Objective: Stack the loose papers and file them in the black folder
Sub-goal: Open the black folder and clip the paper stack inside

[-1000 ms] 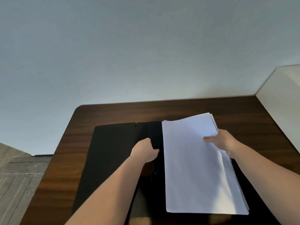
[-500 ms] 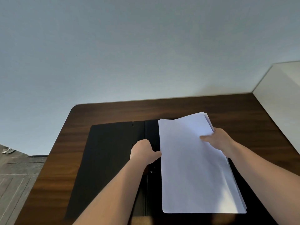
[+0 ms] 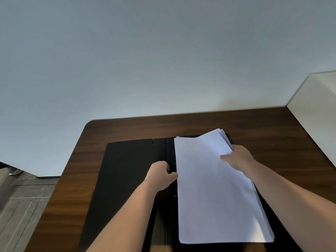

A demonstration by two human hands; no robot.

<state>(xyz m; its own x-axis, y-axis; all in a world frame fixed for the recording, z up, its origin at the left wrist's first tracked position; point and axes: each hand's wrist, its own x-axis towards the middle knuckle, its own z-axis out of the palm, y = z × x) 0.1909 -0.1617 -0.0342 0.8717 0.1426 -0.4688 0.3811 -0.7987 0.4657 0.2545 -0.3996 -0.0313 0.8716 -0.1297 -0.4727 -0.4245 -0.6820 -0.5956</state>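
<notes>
The black folder (image 3: 127, 170) lies open and flat on a dark wooden table (image 3: 272, 135). A stack of white papers (image 3: 214, 193) rests on the folder's right half, its far right corner lifted. My right hand (image 3: 238, 159) pinches that stack at its right edge, thumb on top. My left hand (image 3: 161, 174) is curled at the folder's spine, fingers closed on the black clip there, just left of the papers' left edge. The right half of the folder is mostly hidden under the papers.
A pale wall stands right behind the table. A white block or cabinet (image 3: 320, 110) borders the table's right side. Grey wood-look floor (image 3: 21, 206) shows beyond the table's left edge.
My view has shifted slightly. The paper stack has slid a little left toward the spine with my right hand on it. My left hand stays at the spine clip.
</notes>
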